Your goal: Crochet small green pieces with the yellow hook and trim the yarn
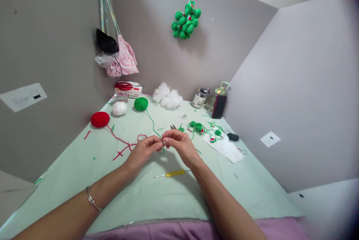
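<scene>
1. Green yarn (153, 121) runs from its ball (141, 104), left of centre, to the frame's middle.
2. Left hand (144, 151) and right hand (181, 145) pinch it between their fingertips.
3. Yellow-handled crochet hook (175, 173) lies lower centre on the desk (140, 202).

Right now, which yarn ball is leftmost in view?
The red yarn ball: the white ball lies right of it, the green ball farther right.

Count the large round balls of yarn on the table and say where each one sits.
3: a red ball at the left side of the table, a white ball behind it and to its right, and a green ball just right of the white one.
</scene>
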Demonstrator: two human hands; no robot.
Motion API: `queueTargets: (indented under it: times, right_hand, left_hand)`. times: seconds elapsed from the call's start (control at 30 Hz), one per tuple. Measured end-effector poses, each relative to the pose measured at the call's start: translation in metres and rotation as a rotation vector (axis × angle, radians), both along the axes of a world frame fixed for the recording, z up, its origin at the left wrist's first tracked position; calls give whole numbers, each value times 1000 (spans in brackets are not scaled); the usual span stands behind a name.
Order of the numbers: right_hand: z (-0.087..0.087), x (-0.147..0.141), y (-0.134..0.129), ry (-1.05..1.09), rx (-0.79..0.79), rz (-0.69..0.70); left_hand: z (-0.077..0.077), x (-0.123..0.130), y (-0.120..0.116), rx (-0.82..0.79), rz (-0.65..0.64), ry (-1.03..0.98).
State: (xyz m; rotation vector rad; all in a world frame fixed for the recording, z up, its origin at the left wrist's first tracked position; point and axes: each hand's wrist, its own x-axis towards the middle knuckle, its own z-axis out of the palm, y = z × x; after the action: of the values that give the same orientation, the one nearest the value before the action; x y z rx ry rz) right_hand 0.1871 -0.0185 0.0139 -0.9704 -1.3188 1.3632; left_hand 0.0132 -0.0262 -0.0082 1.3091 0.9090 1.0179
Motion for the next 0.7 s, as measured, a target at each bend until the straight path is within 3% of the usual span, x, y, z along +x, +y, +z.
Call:
queueTargets:
  times: [0.23,0.33,0.5,0.7]
  right_hand:
    - [10,21,5,-123,158,-171]
    - [8,22,4,-200,194,-161]
    - [-5,14,3,-522,384,-96]
    - [-5,11,-1,-520,400,-133]
  left_hand:
    - [0,-1,-1,-24,34,-55]
    - [1,0,-2,-23,36,-76]
    - [-1,-2,-1,-1,6,-66]
    - [-5,-3,-1,46,12,24]
